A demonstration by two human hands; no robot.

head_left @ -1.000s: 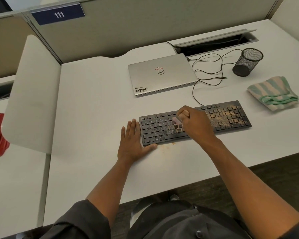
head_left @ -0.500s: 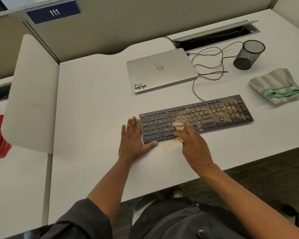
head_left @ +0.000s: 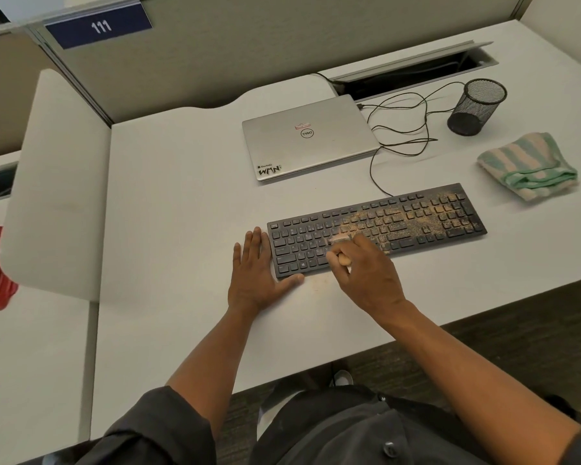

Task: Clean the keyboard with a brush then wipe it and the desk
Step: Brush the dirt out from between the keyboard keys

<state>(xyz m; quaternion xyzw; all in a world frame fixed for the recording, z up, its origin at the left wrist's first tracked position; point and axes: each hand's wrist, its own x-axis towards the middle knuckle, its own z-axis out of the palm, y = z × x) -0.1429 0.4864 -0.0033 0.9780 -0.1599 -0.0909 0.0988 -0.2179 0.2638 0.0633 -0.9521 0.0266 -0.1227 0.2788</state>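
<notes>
On the pale desk (head_left: 188,250), near its front edge: black keyboard (head_left: 416,226), long side running left to right, clean-looking on the left half, thickly dusted with tan grit on the right half and number pad. Well apart on the far right, untouched: striped green cloth (head_left: 527,166), folded, waiting for the wiping step. Behind, farther off: closed silver laptop (head_left: 306,142), with the keyboard's black cable (head_left: 399,129) looping loosely beside it and past a mesh pen cup (head_left: 477,107). Judged risks from here: grit swept off the near edge onto the desk, and probably onto floor or lap, since a faint tan smear (head_left: 319,281) already lies just in front of the keyboard; grit pushed down between keys instead of lifted out, if strokes press too hard; keyboard sliding or tugging that slack cable, if the bracing hand lets go; dust scattered back onto the cleaned left half by strokes aimed leftward. Flat against the keyboard's left end: left hand (head_left: 255,276), fingers straight and close together on the desk, thumb (head_left: 292,280) spread out and lying along the near left corner, holding nothing, only bracing. Over the middle keys: right hand (head_left: 366,273), fingers curled and pinched together round the wooden handle of a small brush (head_left: 342,243), pale bristles blurred and touching the keys at the border between clean and dirty.
</notes>
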